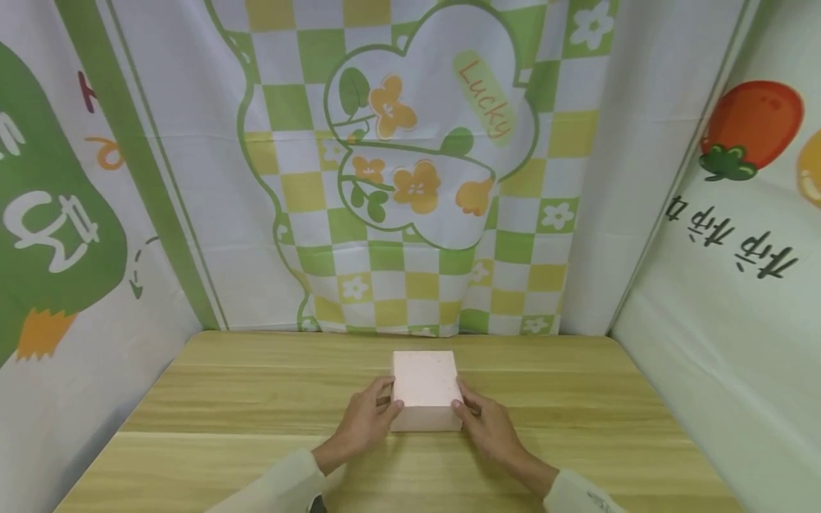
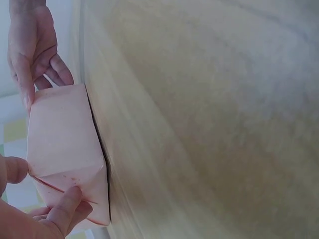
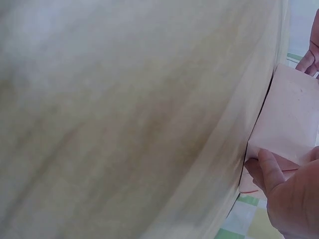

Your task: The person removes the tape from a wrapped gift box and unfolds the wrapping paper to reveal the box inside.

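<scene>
Pink box [image 1: 425,385] at lower centre of the head frame, on the wooden table [image 1: 256,385], plain top face up, near face toward the person; base looks to sit flat, only a thin dark line along its lower edge in the left wrist view. 2 hands on it, 1 per side. Left hand [image 1: 367,422], left of the box: grasping it, thumb at the near top corner, fingers against the left wall. Right hand [image 1: 490,427], right of the box: same grip mirrored, thumb at the near right corner, fingers along the right wall. Red line [image 2: 47,184] crosses the side face under the left fingers; lid seam or print, can't tell. Sleeves [image 1: 276,484] pale, bottom of frame. Checkered cloth [image 1: 423,285] hangs behind, upper centre. Step in hand, as judged: steadying the box between the hands. To do it well: keep the 2 grips level and matched so the box doesn't twist, press in only lightly since the walls look like card and could dent, keep thumbs at the corners where the walls are likely stiffest, keep the base flat. Uneven push from 1 side would probably skid it across the smooth tabletop. Contents not visible; weight can't be told.
</scene>
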Available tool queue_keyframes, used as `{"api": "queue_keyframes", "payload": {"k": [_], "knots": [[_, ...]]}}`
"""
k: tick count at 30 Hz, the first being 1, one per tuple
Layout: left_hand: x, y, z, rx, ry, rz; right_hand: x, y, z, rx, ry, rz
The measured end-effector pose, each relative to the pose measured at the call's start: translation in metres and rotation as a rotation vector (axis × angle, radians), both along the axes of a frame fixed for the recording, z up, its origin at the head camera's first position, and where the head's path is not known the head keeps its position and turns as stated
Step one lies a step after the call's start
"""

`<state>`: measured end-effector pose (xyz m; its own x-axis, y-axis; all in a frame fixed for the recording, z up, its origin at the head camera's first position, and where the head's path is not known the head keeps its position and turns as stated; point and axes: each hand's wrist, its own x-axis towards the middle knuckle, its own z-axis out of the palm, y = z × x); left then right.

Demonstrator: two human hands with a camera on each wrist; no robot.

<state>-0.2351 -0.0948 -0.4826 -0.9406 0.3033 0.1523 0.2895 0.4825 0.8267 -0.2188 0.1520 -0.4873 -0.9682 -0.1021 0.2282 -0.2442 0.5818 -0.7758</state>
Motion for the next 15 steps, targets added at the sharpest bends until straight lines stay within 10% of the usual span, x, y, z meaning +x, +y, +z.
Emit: {"api": "queue_keyframes", "payload": {"k": [15], "knots": [[-0.034, 0.001, 0.001, -0.007, -0.121, 0.031, -0.025, -0.001, -0.003, -0.186, -0.226, 0.047]]}}
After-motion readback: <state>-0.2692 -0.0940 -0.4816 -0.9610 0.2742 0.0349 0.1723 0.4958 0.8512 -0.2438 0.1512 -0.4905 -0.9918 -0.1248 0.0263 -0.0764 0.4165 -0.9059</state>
